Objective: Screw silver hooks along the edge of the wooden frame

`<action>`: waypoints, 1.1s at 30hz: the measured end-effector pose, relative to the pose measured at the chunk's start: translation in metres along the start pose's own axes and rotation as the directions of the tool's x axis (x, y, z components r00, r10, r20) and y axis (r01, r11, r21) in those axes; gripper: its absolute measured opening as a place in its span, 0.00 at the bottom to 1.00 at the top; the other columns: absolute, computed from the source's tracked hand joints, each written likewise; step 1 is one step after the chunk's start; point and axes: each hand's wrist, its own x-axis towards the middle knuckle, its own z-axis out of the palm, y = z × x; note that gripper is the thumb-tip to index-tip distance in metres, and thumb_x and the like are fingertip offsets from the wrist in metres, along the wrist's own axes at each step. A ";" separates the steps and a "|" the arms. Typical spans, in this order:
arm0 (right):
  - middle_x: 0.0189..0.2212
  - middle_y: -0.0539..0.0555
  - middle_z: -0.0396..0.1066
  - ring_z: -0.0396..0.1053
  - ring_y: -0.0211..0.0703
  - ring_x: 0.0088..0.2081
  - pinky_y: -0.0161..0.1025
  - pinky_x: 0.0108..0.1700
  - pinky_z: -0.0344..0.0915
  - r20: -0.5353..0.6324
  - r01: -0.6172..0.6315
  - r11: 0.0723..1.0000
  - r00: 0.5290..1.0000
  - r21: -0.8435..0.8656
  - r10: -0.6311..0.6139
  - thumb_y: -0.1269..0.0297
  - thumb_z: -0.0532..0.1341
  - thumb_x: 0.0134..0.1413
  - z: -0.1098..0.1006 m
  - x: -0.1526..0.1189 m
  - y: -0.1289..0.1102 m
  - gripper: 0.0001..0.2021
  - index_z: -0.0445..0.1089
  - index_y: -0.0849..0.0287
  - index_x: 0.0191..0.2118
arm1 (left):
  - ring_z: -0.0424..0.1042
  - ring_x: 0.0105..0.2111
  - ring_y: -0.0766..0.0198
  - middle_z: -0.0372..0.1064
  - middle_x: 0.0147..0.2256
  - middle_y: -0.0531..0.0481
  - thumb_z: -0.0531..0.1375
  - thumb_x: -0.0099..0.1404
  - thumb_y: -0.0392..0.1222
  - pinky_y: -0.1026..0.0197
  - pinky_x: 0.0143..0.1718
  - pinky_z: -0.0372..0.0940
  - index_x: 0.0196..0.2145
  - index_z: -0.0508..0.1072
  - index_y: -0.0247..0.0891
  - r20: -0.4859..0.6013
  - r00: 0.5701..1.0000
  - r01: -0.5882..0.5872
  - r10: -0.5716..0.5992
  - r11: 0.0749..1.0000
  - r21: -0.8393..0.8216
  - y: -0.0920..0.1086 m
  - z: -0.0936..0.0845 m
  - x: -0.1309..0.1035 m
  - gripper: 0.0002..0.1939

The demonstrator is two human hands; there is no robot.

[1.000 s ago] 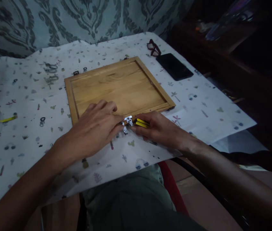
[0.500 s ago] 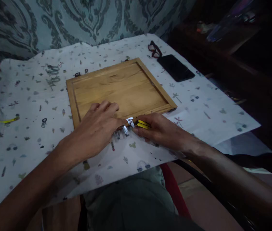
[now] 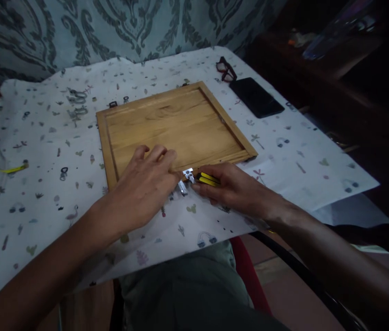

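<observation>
White printed tablecloth point(image 3: 318, 179), with a rectangular honey-brown wooden panel point(image 3: 166, 122) flat on it.
Left hand point(image 3: 142, 197) bends over the near edge, grip unclear, by a shiny metal clasp point(image 3: 188, 174); right hand point(image 3: 230, 186) pinches a slim yellow-and-black tool point(image 3: 209, 179). Panel seems stiff, lightish, best held by opposite edges.

Left hand point(image 3: 142, 191) shifted slightly toward the right edge of the tabletop point(image 3: 311, 147), from where I stood, its curled fingers a little farther along over the wooden panel point(image 3: 177, 119), knuckles nearer the metal fitting point(image 3: 188, 174) than before
</observation>
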 end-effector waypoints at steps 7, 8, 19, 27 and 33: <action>0.20 0.46 0.65 0.61 0.35 0.21 0.36 0.25 0.56 -0.043 -0.017 0.999 0.999 0.035 0.019 0.53 0.63 0.61 0.001 -0.003 0.003 0.14 0.74 0.59 0.34 | 0.65 0.52 0.48 0.67 0.49 0.41 0.51 0.72 0.33 0.42 0.54 0.60 0.42 0.77 0.37 -0.031 0.999 -0.018 0.019 0.999 0.036 0.004 0.002 -0.002 0.13; 0.21 0.47 0.67 0.62 0.36 0.23 0.36 0.25 0.57 -0.062 -0.005 0.999 0.998 0.034 0.008 0.51 0.65 0.60 0.000 -0.004 0.002 0.15 0.74 0.59 0.33 | 0.65 0.52 0.49 0.67 0.49 0.41 0.52 0.72 0.33 0.43 0.54 0.60 0.42 0.76 0.37 -0.038 0.999 -0.016 0.017 0.999 0.041 0.004 0.003 -0.003 0.13; 0.20 0.49 0.65 0.60 0.37 0.24 0.37 0.25 0.56 -0.356 0.036 0.997 0.934 0.070 -0.009 0.40 0.66 0.57 -0.017 -0.017 -0.019 0.23 0.71 0.56 0.27 | 0.65 0.52 0.49 0.66 0.51 0.39 0.55 0.66 0.28 0.43 0.54 0.61 0.48 0.76 0.36 -0.082 0.996 -0.021 0.027 0.997 0.080 0.003 0.010 -0.004 0.16; 0.23 0.50 0.68 0.63 0.37 0.26 0.37 0.27 0.58 -0.129 0.026 1.000 0.991 -0.005 -0.027 0.41 0.62 0.62 0.002 -0.010 0.001 0.24 0.73 0.60 0.31 | 0.66 0.49 0.50 0.66 0.43 0.43 0.55 0.66 0.31 0.44 0.50 0.62 0.38 0.76 0.37 -0.068 0.997 -0.026 0.029 0.999 0.045 0.003 0.006 -0.001 0.09; 0.20 0.47 0.67 0.61 0.34 0.22 0.35 0.25 0.59 -0.096 -0.011 0.998 0.995 0.068 0.017 0.49 0.65 0.61 0.006 -0.009 0.004 0.17 0.74 0.60 0.33 | 0.66 0.49 0.48 0.66 0.44 0.42 0.55 0.65 0.30 0.41 0.51 0.61 0.41 0.77 0.37 -0.071 0.997 -0.018 0.020 0.999 0.032 0.004 0.006 0.000 0.12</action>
